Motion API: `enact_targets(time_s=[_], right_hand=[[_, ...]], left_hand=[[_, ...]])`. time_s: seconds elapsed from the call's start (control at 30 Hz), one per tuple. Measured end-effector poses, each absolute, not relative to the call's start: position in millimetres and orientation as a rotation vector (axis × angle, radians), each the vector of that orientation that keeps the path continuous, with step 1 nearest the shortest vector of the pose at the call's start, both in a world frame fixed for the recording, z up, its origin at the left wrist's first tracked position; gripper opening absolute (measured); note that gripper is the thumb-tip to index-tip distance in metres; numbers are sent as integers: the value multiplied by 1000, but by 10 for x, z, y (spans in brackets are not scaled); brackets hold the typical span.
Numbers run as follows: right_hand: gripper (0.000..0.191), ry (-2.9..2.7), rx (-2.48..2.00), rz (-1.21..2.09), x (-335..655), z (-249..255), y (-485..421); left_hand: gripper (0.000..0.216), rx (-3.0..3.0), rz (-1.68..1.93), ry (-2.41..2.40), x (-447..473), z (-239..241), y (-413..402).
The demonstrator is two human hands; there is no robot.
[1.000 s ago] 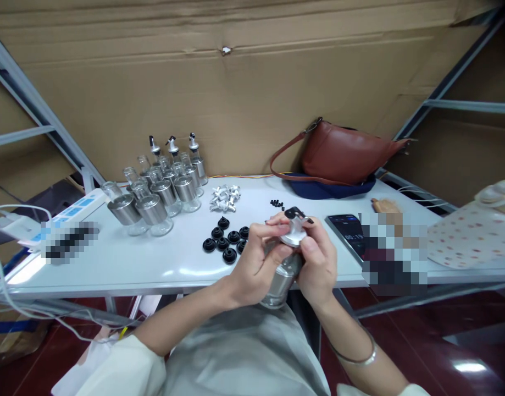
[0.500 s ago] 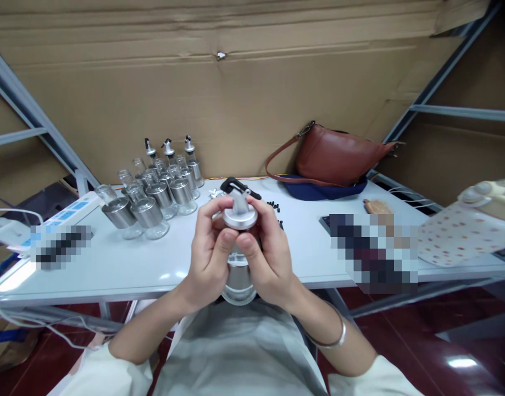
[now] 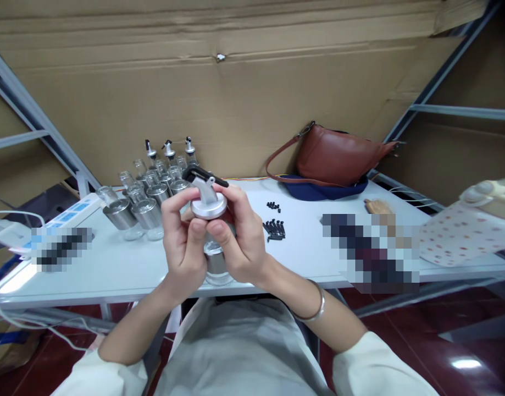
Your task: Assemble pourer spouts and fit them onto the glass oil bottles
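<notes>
Both my hands hold one small glass oil bottle (image 3: 216, 264) with a steel sleeve, upright over the table's near edge. My left hand (image 3: 182, 245) wraps its body from the left. My right hand (image 3: 239, 242) grips it from the right, with fingertips on the silver cap and black-lipped pour spout (image 3: 206, 201). Behind my hands stands a cluster of several similar bottles (image 3: 147, 192); three at the back have spouts fitted. A few small black parts (image 3: 274, 228) lie to the right of my hands.
The white table (image 3: 112, 264) has a power strip (image 3: 71, 212) at the left. A brown leather bag (image 3: 338, 157) on dark cloth sits at the back right. Cardboard (image 3: 236, 99) lines the back wall. A spotted cloth (image 3: 458, 236) lies at far right.
My hands and the bottle have moved left, toward the bottle cluster, and the bottle went from tilted to upright. The black round parts and silver spouts on the table are now hidden behind my hands.
</notes>
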State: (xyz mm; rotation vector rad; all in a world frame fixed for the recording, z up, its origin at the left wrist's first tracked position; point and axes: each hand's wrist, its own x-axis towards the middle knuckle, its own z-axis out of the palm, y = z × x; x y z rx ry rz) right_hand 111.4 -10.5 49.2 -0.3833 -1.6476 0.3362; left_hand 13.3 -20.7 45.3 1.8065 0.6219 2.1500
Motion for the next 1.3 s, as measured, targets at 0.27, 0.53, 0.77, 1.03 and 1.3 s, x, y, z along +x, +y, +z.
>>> enact_targets(time_s=[0.27, 0.53, 0.77, 1.03, 1.3], right_hand=[[34, -1610, -392, 239, 1145, 441, -107], [32, -1495, -287, 79, 1156, 467, -184], [31, -1509, -548, 57, 1122, 716, -43], [31, -1764, -493, 208, 953, 744, 543], [35, -1884, -609, 333, 733, 398, 838]], left_hand=[[31, 1940, 2036, 624, 155, 403, -247], [39, 2259, 2064, 606, 159, 472, -335], [32, 2278, 1687, 822, -234, 862, -231], [31, 2208, 1574, 1253, -454, 1007, 53], [24, 2298, 1253, 1864, -528, 759, 291]])
